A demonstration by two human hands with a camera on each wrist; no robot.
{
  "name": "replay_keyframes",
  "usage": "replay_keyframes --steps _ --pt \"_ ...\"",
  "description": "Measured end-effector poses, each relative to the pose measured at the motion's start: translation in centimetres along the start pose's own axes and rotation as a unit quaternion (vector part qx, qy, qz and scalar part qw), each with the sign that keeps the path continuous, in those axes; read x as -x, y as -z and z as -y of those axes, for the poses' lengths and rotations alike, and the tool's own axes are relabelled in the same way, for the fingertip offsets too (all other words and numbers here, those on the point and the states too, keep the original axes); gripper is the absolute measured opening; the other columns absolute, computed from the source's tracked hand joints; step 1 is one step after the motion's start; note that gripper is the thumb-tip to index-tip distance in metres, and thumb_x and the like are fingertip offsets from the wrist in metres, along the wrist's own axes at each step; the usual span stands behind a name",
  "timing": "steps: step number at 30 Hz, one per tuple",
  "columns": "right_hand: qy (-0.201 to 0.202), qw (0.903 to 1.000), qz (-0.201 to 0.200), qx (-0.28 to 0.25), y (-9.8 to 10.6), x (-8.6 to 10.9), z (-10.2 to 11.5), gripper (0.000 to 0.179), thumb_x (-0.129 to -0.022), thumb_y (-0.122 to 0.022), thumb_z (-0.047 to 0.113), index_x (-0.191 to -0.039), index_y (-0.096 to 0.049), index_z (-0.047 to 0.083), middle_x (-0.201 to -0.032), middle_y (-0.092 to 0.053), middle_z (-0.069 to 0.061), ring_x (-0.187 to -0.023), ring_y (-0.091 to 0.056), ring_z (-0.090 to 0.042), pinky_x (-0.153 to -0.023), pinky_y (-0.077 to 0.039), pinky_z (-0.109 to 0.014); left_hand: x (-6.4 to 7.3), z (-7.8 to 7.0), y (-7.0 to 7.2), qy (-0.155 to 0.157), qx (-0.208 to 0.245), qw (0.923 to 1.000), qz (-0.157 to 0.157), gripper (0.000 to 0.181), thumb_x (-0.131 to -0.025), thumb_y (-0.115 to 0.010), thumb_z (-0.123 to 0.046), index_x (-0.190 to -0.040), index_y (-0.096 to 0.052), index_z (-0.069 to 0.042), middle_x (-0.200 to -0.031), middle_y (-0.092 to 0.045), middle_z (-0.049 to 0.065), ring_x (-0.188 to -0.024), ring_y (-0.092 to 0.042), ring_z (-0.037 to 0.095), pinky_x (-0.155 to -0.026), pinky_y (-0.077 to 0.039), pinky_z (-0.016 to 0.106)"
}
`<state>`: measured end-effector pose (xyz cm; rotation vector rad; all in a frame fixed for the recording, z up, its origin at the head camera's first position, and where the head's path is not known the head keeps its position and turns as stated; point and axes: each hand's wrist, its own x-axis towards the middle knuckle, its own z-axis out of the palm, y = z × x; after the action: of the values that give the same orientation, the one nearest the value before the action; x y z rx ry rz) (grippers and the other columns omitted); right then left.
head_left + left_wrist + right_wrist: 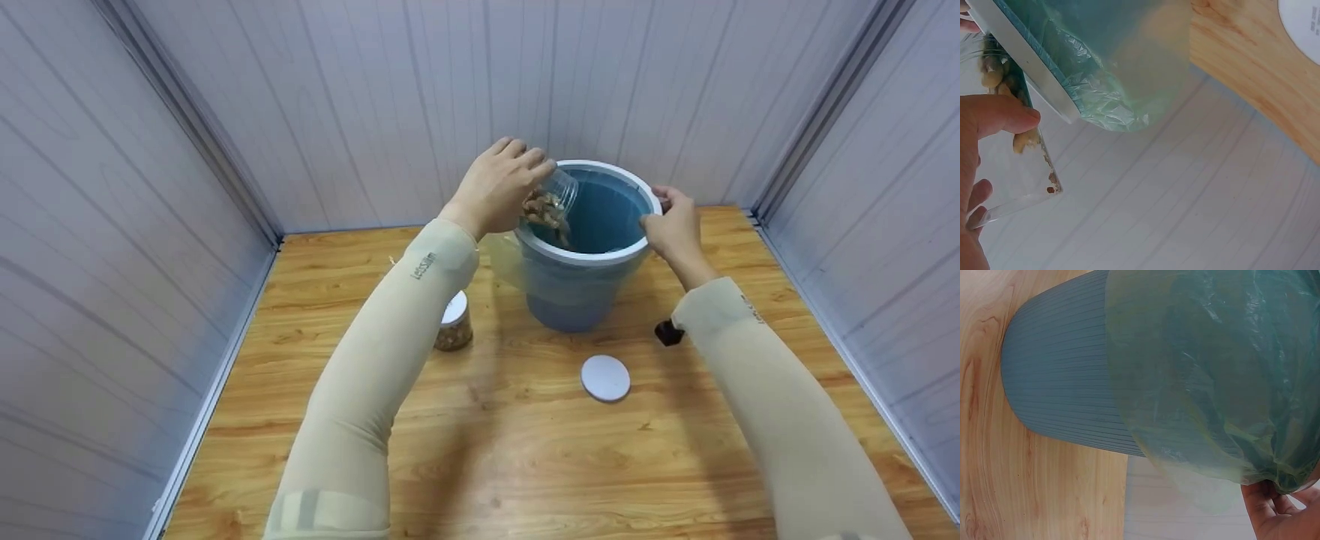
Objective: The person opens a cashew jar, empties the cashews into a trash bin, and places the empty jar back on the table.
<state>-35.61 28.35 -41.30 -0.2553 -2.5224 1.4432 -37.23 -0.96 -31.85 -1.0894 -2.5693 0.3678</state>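
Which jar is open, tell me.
The jar that the left hand tilts over the bin: its mouth is uncovered, while the other jar, standing upright, has its white lid on.

A yellow-brown wood-grain surface [540, 465] filled the lower middle of the head view. On it, right of the frame's centre, stood a blue bin [574, 309], upright. Left of the bin stood a white-topped jar [454, 335], partly hidden. Below the bin lay a flat white disc [606, 378], and to the disc's upper right, a small black object [668, 332].
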Motion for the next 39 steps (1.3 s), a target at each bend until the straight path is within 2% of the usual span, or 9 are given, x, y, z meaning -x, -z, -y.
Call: replay_keyframes --steps 3,15,20,22,25,32,39 --pt "-0.004 1.0 0.002 -0.002 -0.04 -0.07 0.01 0.064 -0.094 -0.056 -0.003 -0.158 -0.051 -0.002 -0.134 -0.062 -0.029 -0.117 -0.058 -0.031 -0.105 -0.057 -0.043 -0.02 0.01 -0.02 0.003 0.006 1.0 -0.001 0.074 -0.094 -0.078 -0.014 -0.162 -0.05 -0.015 -0.159 -0.058 0.011 -0.144 -0.054 0.034 -0.13 -0.038 0.044" --pt "-0.01 0.9998 0.011 -0.009 0.03 -0.09 0.08 0.065 -0.096 -0.054 -0.005 -0.16 -0.048 -0.001 -0.138 -0.06 -0.03 -0.122 -0.057 -0.035 -0.114 -0.055 -0.051 0.07 -0.05 -0.24 0.003 0.011 0.9999 -0.01 0.077 -0.092 -0.082 -0.017 -0.162 -0.05 -0.015 -0.159 -0.058 0.01 -0.144 -0.054 0.033 -0.131 -0.037 0.044" --pt "-0.001 1.0 0.002 0.002 0.07 -0.11 0.06 0.065 -0.094 -0.055 -0.004 -0.158 -0.051 -0.002 -0.134 -0.063 -0.029 -0.117 -0.059 -0.032 -0.105 -0.057 -0.042 0.06 -0.06 -0.36 -0.001 0.003 0.9999 -0.013 0.074 -0.093 -0.081 -0.018 -0.161 -0.05 -0.015 -0.157 -0.059 0.01 -0.144 -0.054 0.033 -0.131 -0.037 0.044" --pt "0.004 1.0 -0.003 0.005 0.07 -0.08 0.06 0.064 -0.093 -0.055 -0.003 -0.157 -0.053 -0.003 -0.132 -0.064 -0.029 -0.115 -0.059 -0.03 -0.098 -0.056 -0.035 0.01 0.0 -0.44 -0.005 -0.005 0.9999 -0.013 0.073 -0.094 -0.08 -0.018 -0.16 -0.05 -0.015 -0.156 -0.059 0.01 -0.143 -0.054 0.033 -0.131 -0.037 0.044" --pt "0.006 0.9999 -0.005 0.006 0.04 -0.07 -0.01 0.064 -0.092 -0.056 -0.003 -0.156 -0.053 -0.004 -0.132 -0.065 -0.029 -0.114 -0.06 -0.03 -0.094 -0.054 -0.031 -0.11 0.13 -0.53 -0.014 -0.016 0.9997 -0.012 0.071 -0.094 -0.078 -0.017 -0.159 -0.051 -0.016 -0.155 -0.06 0.009 -0.143 -0.054 0.033 -0.131 -0.036 0.045" --pt "-0.009 0.9998 0.01 -0.011 -0.05 -0.15 0.06 0.064 -0.096 -0.054 -0.003 -0.159 -0.049 -0.002 -0.139 -0.061 -0.03 -0.121 -0.058 -0.035 -0.112 -0.055 -0.05 -0.22 0.28 -0.24 -0.021 -0.035 0.9992 -0.002 0.077 -0.09 -0.084 -0.017 -0.16 -0.05 -0.017 -0.158 -0.058 0.009 -0.146 -0.052 0.033 -0.133 -0.034 0.045" --pt "-0.013 0.9998 0.011 -0.009 -0.32 -0.29 0.12 0.063 -0.097 -0.054 -0.003 -0.16 -0.049 -0.001 -0.137 -0.061 -0.029 -0.119 -0.058 -0.034 -0.109 -0.056 -0.048 -0.25 0.36 -0.02 -0.038 -0.084 0.9957 0.008 0.082 -0.09 -0.087 -0.021 -0.162 -0.047 -0.018 -0.16 -0.056 0.009 -0.15 -0.05 0.033 -0.135 -0.032 0.046"
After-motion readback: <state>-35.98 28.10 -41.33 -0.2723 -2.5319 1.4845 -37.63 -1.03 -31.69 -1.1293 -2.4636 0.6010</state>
